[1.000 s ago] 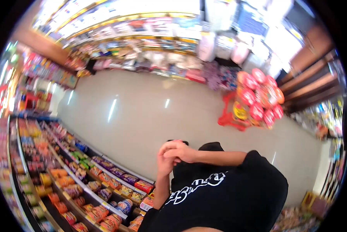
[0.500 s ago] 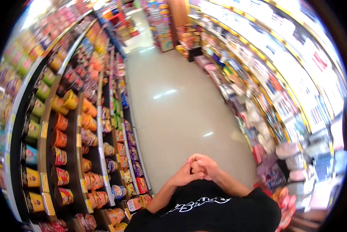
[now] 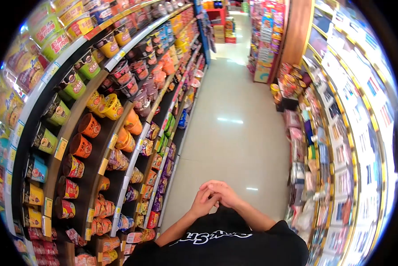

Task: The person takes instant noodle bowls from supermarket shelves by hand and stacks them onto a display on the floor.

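Observation:
My left hand [image 3: 203,201] and my right hand [image 3: 223,192] are clasped together in front of the black shirt [image 3: 234,239] with white lettering. The right one lies partly over the left, and the fingers of both are bent against each other. Nothing shows between them, though the space inside the clasp is hidden. To their left stand shelves of cup noodles, among them a yellow cup [image 3: 110,107] and an orange cup [image 3: 89,125].
The tiled aisle floor [image 3: 225,146] runs ahead between the noodle shelves and the right-hand shelves [image 3: 341,173] of packaged goods. A display rack [image 3: 264,48] and a wooden pillar [image 3: 296,33] stand at the far right end. A red stand [image 3: 215,17] is farther back.
The view has turned left along the aisle, and the red-bagged display at the right has left the frame. My hands stay together, with the fingers shifted slightly and the right hand more on top.

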The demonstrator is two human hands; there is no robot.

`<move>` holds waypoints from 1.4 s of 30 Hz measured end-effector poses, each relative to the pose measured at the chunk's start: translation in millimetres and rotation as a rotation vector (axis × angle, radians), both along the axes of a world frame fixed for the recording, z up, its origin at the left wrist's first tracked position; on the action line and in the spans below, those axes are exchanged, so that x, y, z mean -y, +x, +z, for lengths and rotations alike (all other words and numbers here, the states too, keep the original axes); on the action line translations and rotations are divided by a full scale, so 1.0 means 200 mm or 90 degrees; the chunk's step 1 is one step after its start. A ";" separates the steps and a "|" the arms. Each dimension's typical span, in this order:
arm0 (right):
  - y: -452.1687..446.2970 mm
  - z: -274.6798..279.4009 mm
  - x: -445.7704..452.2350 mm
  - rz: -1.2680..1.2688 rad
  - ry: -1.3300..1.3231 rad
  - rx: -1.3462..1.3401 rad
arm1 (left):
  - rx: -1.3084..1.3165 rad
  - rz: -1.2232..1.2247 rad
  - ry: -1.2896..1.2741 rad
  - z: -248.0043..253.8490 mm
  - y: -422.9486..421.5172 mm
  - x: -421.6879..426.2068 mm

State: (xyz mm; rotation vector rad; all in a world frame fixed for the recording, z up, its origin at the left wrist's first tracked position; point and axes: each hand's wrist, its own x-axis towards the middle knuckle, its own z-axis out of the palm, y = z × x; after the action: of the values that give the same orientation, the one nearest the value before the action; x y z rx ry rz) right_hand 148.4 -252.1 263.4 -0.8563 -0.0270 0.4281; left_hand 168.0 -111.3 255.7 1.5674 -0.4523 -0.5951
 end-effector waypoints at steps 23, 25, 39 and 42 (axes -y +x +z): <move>2.28 0.15 0.30 0.066 0.129 0.118 | -0.188 0.222 -0.934 0.17 2.16 -0.39; 2.50 0.16 0.26 0.079 0.131 0.126 | -0.171 0.218 -0.941 0.21 2.32 -0.42; 3.70 0.26 -0.20 0.235 0.151 0.277 | 0.144 0.479 -0.787 0.33 2.72 -0.52; 3.89 0.36 -0.29 0.294 0.170 0.287 | 0.207 0.587 -0.809 0.35 2.78 -0.48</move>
State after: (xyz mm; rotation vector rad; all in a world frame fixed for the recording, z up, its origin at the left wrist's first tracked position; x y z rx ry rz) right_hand 925.7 -194.7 334.7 -0.6629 -0.6941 0.6386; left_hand 724.2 -16.2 326.7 0.4762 -0.1989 0.6140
